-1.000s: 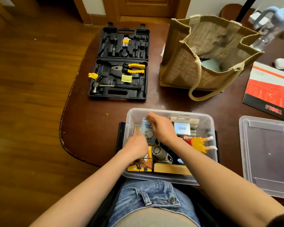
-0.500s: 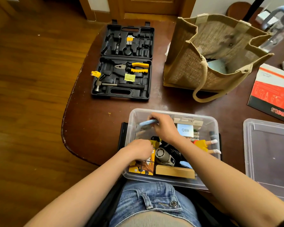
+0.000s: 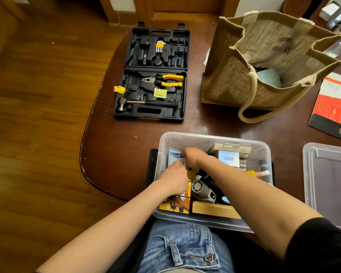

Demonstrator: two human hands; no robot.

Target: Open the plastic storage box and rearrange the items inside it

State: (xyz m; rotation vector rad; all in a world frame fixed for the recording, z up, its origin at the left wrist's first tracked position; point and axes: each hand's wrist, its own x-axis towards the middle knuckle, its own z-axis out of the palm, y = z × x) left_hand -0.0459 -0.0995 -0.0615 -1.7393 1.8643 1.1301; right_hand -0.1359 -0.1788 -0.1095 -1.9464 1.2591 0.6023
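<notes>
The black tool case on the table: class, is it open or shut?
Open. The tool case lies flat, both halves spread, pliers and hammer exposed.
</notes>
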